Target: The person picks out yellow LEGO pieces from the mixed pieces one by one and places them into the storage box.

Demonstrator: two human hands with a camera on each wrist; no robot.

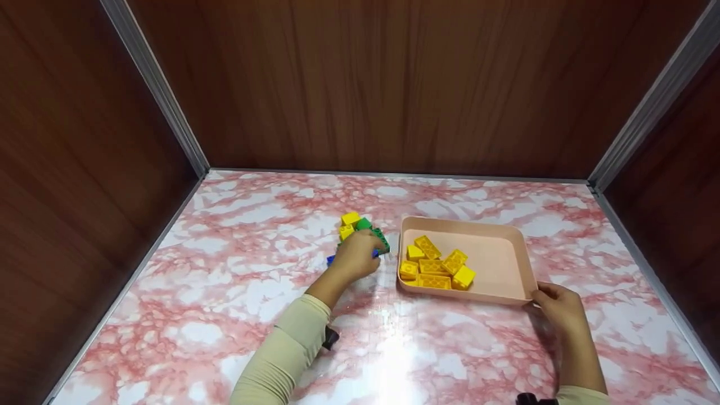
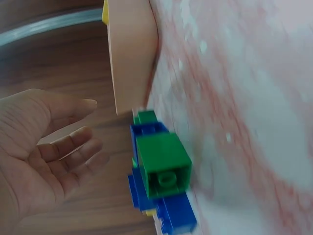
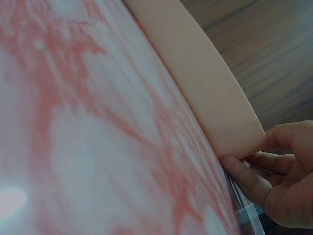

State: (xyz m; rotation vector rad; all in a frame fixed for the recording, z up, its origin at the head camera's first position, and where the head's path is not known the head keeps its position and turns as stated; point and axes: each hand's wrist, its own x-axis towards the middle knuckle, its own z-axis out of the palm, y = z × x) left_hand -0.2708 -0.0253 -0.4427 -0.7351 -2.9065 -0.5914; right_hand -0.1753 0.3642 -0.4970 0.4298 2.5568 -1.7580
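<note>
My left hand [image 1: 359,256] hovers over a small pile of toy building bricks left of the tray. In the left wrist view its fingers are loosely bent, with nothing between them, beside a green brick [image 2: 164,152] and a blue brick [image 2: 178,214]. Yellow bricks [image 1: 350,219] lie at the far side of this pile, and the hand hides part of it. At the tray's near right corner, my right hand [image 1: 564,308] grips the peach tray [image 1: 498,264] between thumb and fingers. Several yellow bricks [image 1: 432,266] lie loose in the tray's left half.
The table [image 1: 225,315] has a red and white marbled top. Brown wood-grain panels [image 1: 394,84] wall it in at the back and both sides, with metal strips [image 1: 163,90] at the corners.
</note>
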